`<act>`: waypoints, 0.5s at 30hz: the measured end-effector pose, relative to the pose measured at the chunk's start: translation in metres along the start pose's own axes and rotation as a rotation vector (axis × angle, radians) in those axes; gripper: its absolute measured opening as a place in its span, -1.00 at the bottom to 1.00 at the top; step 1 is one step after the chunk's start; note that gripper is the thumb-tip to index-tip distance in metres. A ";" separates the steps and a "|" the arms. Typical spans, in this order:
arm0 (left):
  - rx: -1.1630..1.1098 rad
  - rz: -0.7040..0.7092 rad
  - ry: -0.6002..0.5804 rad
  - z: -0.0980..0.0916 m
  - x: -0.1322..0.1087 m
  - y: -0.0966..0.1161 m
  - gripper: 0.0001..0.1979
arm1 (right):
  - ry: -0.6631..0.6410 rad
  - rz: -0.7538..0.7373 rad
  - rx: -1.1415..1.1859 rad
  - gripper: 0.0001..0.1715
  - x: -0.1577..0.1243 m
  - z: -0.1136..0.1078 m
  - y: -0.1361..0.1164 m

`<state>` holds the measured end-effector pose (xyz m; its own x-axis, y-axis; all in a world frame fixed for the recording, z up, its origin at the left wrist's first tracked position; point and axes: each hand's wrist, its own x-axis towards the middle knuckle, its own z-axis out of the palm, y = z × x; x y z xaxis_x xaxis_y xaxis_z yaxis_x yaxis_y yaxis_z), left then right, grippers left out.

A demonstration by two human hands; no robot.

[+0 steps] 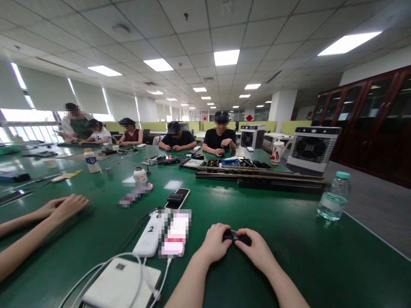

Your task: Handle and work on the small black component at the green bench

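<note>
Between my two hands is a small black part, low over the green table; its exact kind is too small to make out. My left hand grips its left end, thumb in front and fingers behind. On the other end, my right hand closes with thumb and forefinger. Left of my left hand lies a phone with a lit, blurred screen and a white cable plugged in. Beside it is a white power bank marked "2".
A water bottle stands at right. Long black rails lie across the table ahead, with tools behind. At left rest another person's hands. A white box with looped cables sits front left. Several people work across the table.
</note>
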<state>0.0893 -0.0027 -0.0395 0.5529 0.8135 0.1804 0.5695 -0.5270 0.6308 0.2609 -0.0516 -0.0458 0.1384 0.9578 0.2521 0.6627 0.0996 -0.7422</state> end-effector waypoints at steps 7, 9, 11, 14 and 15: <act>0.009 -0.012 -0.014 -0.003 -0.002 0.004 -0.61 | 0.005 -0.001 -0.003 -0.77 0.001 0.001 0.002; 0.009 -0.010 -0.012 -0.003 -0.002 0.003 -0.61 | 0.006 0.000 -0.003 -0.77 0.000 0.001 0.002; 0.012 -0.008 -0.010 -0.002 -0.002 0.003 -0.61 | 0.007 0.001 -0.002 -0.77 0.000 0.001 0.002; 0.020 -0.013 -0.010 -0.002 -0.001 0.003 -0.61 | 0.001 -0.003 -0.009 -0.76 0.000 0.001 0.001; 0.023 -0.016 -0.012 -0.001 -0.001 0.003 -0.61 | -0.002 -0.007 -0.011 -0.76 0.000 0.001 0.002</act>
<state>0.0893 -0.0048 -0.0369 0.5504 0.8192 0.1614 0.5921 -0.5192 0.6163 0.2614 -0.0512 -0.0474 0.1321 0.9576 0.2559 0.6719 0.1033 -0.7334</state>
